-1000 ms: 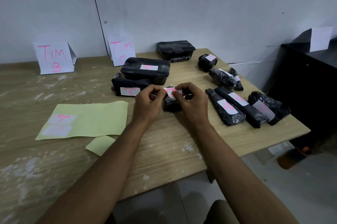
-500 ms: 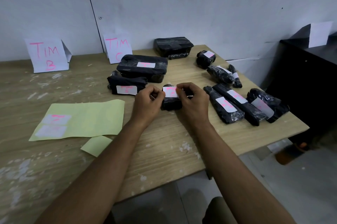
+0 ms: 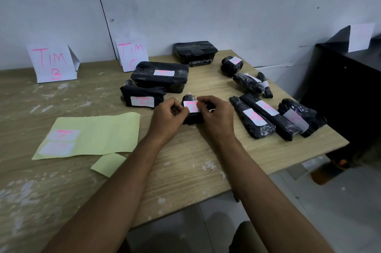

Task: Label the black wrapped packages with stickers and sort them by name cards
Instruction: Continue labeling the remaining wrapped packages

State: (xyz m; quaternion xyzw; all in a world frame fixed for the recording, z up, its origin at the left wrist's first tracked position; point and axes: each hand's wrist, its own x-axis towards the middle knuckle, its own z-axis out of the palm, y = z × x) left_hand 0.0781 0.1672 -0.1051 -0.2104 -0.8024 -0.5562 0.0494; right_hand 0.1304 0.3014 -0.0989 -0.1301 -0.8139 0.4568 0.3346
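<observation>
A small black wrapped package stands at the table's middle between my hands. A white sticker with pink writing lies on its top. My left hand grips the package's left side with curled fingers. My right hand holds its right side, with the thumb and fingers on the sticker's right edge. Two name cards stand by the wall: "TIM B" at the left and "TIM C" further right. Two labelled packages, a big box and a smaller one, lie in front of "TIM C".
A yellow backing sheet with two stickers lies at the left, a yellow scrap below it. Several labelled black packages lie at the right near the table edge. An unlabelled box sits by the wall. A dark cabinet stands right.
The sticker has come down from my fingertips onto the top of the small package. Both hands stay at the package's sides.
</observation>
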